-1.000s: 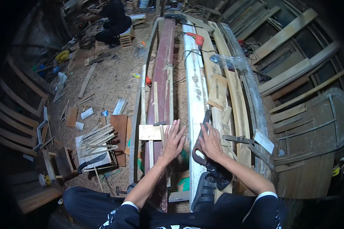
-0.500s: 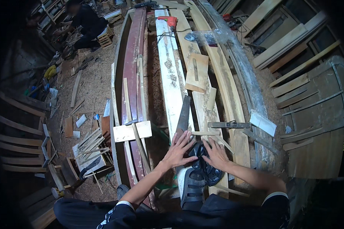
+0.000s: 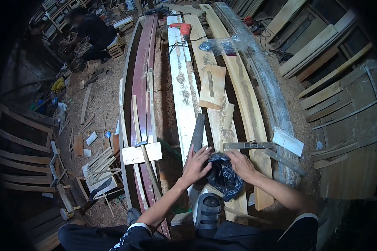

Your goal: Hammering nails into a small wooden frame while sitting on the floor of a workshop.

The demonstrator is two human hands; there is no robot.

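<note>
Plastic bag (image 3: 227, 179) lies between left fingers (image 3: 202, 155), parted, and right fingers (image 3: 234, 157) pinching its edge.

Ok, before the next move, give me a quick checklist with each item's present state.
1. Right grip at the crumpled black plastic bag: ok, touching its upper edge.
2. Left grip secure on the bag: cannot tell, fingers are at its edge but any hold is unclear.
3. Long dark metal saw blade clear of the left grip: not ok, it runs right up to the fingers.
4. Bag contents identified: cannot tell, hidden.
5. Red-bodied power drill out of the way: ok, farther along the beams.
</note>
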